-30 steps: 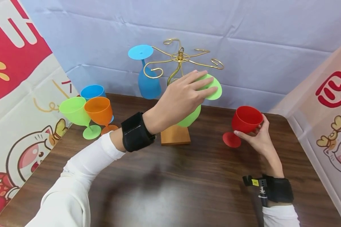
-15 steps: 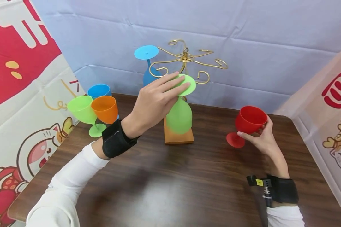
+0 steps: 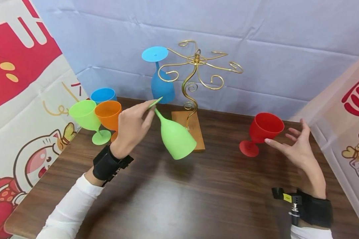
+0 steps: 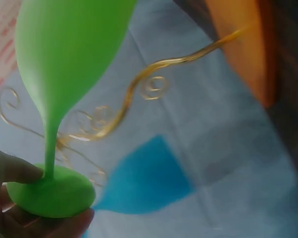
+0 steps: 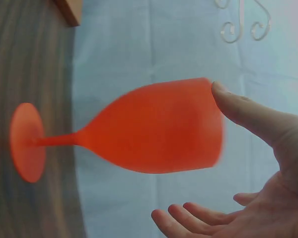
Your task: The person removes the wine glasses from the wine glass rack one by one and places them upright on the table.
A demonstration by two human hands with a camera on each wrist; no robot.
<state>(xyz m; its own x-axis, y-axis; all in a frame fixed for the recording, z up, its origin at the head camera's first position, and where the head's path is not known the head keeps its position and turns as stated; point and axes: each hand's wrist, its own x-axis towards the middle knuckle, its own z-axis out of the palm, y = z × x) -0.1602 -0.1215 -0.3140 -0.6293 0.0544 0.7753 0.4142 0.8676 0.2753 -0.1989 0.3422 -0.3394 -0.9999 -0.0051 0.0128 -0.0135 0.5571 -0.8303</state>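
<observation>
A light green goblet (image 3: 177, 137) hangs tilted, bowl down, off the table. My left hand (image 3: 134, 127) pinches its round foot (image 4: 54, 196) between thumb and fingers. On the right, a red goblet (image 3: 264, 127) stands upright on the table. My right hand (image 3: 302, 149) is beside it with fingers spread apart from the bowl; in the right wrist view the thumb tip is at the rim, and I cannot tell if it touches. Behind the green goblet stands a gold rack (image 3: 197, 61) with curled arms. A blue goblet (image 3: 163, 86) hangs upside down from its left arm.
At the left stand another green goblet (image 3: 85, 116), an orange goblet (image 3: 109, 114) and a second blue goblet (image 3: 104, 95), close together and upright. The rack rests on a wooden base (image 3: 197, 132). Cloth backdrops (image 3: 275, 66) enclose the brown table (image 3: 215, 196).
My left hand has drawn the green goblet left and down, away from the rack, tilting it. My right hand has opened and moved right from the red goblet, which stays standing.
</observation>
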